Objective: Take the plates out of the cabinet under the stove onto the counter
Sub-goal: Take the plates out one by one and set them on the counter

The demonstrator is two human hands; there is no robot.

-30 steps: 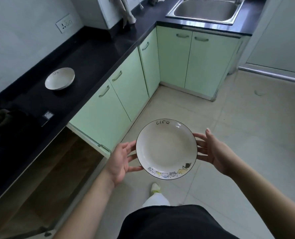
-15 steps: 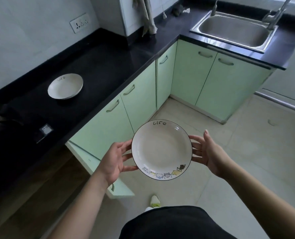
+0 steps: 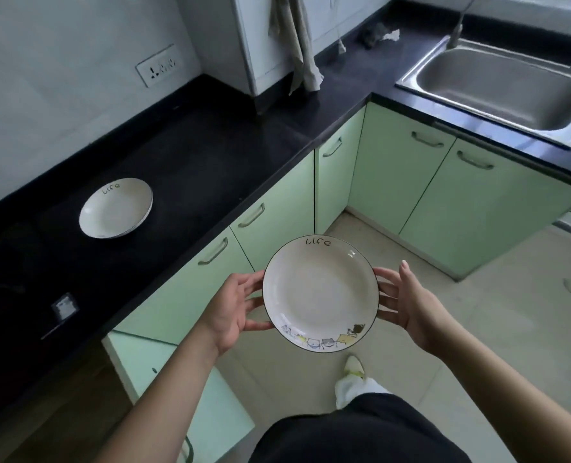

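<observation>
A white plate (image 3: 320, 294) marked "Life" is held over the floor, the left hand (image 3: 230, 309) gripping its rim at nine o'clock and the right hand (image 3: 411, 305) at three, fingers spread. At ten o'clock, a matching plate (image 3: 115, 208) rests on the black counter (image 3: 210, 168).

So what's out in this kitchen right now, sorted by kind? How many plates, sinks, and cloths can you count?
Plates: 2, one held between the left hand and right hand, one on the counter
Sinks: 1
Hanging cloths: 1
Total: 4
</observation>
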